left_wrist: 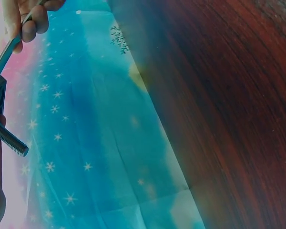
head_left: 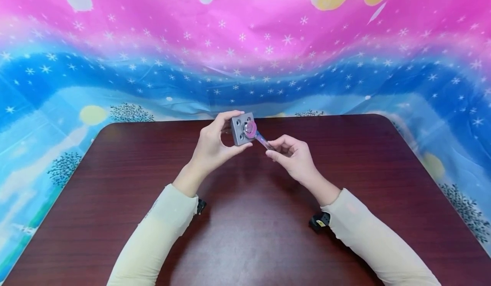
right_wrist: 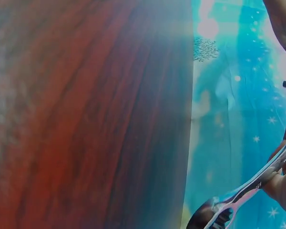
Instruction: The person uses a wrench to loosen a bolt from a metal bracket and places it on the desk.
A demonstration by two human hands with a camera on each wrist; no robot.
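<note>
Above the far part of the table, my left hand (head_left: 211, 144) grips a grey metal block (head_left: 238, 138) with several holes, thumb below and fingers over the top. A bolt runs through it; its threaded shank (left_wrist: 12, 139) sticks out in the left wrist view. Against the face turned to the right lies the ring end of a shiny wrench (head_left: 263, 141), round or over the bolt head; which one I cannot tell. My right hand (head_left: 296, 157) pinches the wrench's handle between thumb and fingers. In the right wrist view the wrench's handle (right_wrist: 257, 183) slants down to the left.
A dark red-brown wooden table (head_left: 245, 235) lies below both hands. Behind it hangs a pink and blue cloth (head_left: 245, 64) with snowflakes, close to the table's far edge. Small black wrist devices show at the left cuff (head_left: 201, 206) and the right cuff (head_left: 319, 222).
</note>
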